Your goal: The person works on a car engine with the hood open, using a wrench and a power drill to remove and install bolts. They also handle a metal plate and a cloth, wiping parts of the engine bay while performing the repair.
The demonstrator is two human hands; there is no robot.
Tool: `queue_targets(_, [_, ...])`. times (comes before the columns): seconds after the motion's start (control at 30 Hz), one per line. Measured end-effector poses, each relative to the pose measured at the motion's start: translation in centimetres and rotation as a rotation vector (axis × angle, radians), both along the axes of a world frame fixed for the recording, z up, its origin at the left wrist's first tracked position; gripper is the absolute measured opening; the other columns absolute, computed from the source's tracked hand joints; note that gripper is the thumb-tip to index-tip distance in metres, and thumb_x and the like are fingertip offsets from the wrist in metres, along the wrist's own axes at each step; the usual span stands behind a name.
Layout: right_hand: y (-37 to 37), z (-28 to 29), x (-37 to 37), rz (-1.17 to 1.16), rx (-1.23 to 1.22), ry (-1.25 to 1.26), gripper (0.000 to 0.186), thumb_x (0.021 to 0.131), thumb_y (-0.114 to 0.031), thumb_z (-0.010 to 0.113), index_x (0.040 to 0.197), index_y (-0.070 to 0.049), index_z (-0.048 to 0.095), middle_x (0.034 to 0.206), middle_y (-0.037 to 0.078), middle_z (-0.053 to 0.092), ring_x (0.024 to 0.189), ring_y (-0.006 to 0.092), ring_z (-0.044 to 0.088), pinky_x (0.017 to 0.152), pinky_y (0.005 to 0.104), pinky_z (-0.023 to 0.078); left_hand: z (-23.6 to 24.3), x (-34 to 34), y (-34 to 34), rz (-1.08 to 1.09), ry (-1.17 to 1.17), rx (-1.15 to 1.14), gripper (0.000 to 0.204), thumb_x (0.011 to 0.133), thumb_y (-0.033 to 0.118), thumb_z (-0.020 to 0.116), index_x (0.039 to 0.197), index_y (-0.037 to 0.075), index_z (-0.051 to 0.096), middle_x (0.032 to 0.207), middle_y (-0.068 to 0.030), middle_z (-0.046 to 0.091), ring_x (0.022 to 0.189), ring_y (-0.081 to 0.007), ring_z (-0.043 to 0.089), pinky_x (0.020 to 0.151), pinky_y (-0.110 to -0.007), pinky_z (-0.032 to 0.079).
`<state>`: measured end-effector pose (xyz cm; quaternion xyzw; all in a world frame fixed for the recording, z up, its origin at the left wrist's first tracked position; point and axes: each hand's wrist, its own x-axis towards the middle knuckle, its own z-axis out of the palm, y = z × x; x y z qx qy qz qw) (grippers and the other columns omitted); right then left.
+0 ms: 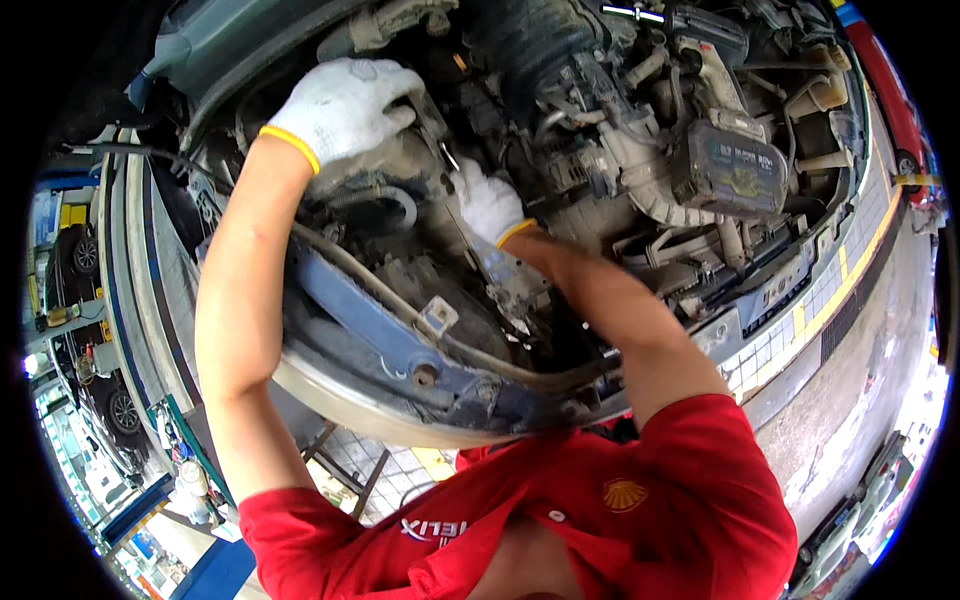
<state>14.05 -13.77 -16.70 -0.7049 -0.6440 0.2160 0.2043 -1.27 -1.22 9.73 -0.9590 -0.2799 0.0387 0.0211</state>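
My left hand [345,108], in a white knit glove with a yellow cuff, reaches over a dusty grey metal part [385,160] at the left of an open engine bay. Its fingers curl toward the thumb around something dark that I cannot make out. Lower and to the right, my right hand [487,205], gloved the same way, is closed on a slim shiny metal tool [448,156]. The tool's end points up and left, and its kind does not show. Beside the grey part runs a curved hose [400,207]. Deeper parts between the hands lie in shadow.
A dark boxy pack [735,170] with a printed label rests over the engine's right side, above a ribbed hose [665,210]. The blue front crossmember [365,310] runs between my body and the engine. Parked cars and shelves stand at far left; a red car [885,90] stands right.
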Motion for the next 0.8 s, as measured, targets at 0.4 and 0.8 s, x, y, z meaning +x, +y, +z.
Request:
queue_targets(0.4, [3.1,-1.1,2.6,0.157,0.005,0.228,0.032,0.104,-0.031,0.057,0.125,-0.007,0.061,0.108,0.023,0.073,0.101,0.0444,0.07,0.087,0.0543,0.055,0.1,0.2,0.0,0.047,0.035,-0.028,0.035,0.096,0.033,0.066,0.124,0.013,0.069,0.121,-0.0107,0.072,0.113,-0.0344,0.068,0.097,-0.046,0.055])
queue_targets(0.8, [3.6,3.4,4.1,0.264,-0.086,0.189,0.066,0.097,-0.03,0.052,0.155,0.0,0.044,0.109,0.03,0.073,0.104,0.0479,0.07,0.093,0.0571,0.055,0.1,0.3,0.1,0.069,0.097,-0.037,0.038,0.096,0.035,0.065,0.129,0.014,0.068,0.126,-0.0105,0.071,0.116,-0.0341,0.068,0.099,-0.045,0.054])
